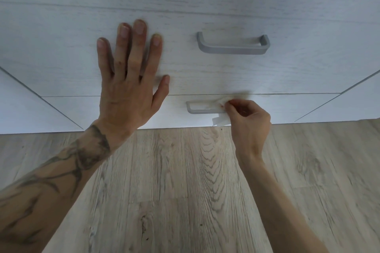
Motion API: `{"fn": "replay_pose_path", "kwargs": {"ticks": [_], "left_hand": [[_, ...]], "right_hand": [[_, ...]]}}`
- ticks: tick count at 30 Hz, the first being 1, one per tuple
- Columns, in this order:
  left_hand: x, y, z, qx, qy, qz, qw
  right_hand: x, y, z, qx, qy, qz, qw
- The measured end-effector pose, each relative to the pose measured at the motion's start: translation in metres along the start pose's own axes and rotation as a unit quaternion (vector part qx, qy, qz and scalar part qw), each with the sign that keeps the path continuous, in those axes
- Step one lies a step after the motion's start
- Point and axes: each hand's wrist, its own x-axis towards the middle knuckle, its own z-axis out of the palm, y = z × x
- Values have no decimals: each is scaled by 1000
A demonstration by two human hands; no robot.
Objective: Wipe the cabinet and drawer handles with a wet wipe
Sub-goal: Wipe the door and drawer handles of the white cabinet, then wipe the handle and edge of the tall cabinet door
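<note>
At the right end of the lower drawer handle [202, 111], a white wet wipe [221, 121] is pinched between the curled fingertips [232, 105] of the right hand [247, 123]. It is wrapped over the bar, with a loose corner left hanging below. The wipe is judged to be light, limp and damp. It is likely to bunch or slide off unless it is folded round the bar and pressed against it, and it is best gripped at the wadded part, not by the trailing corner. The handle, a stiff grey bow fixed to the lower drawer front [123, 111], looks smooth, so light pressure along its length should suffice. The left hand [127, 88] is laid flat on the upper drawer front [226, 76], fingers straight and spread, nothing held. It lies to the left of the upper handle [232, 49], which is touched by neither hand. Pale wood-grain flooring [185, 170] is seen below the cabinet.
</note>
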Motion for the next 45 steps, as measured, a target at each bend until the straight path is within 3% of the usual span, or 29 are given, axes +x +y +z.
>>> {"fn": "replay_pose_path", "kwargs": {"ticks": [16, 27, 31, 37, 45], "left_hand": [[0, 1, -17, 1, -39, 5, 999], [4, 0, -69, 1, -195, 23, 981], [13, -11, -95, -5, -214, 53, 976], [27, -45, -132, -35, -239, 95, 966], [42, -154, -193, -89, -164, 48, 981]], "right_hand": [[0, -1, 1, -3, -6, -16, 1000], [-16, 9, -4, -34, -25, -61, 997], [-36, 8, -15, -25, -87, -48, 995], [-75, -46, 1, 34, -117, -35, 992], [-134, -187, 41, 39, -157, -145, 976]]}}
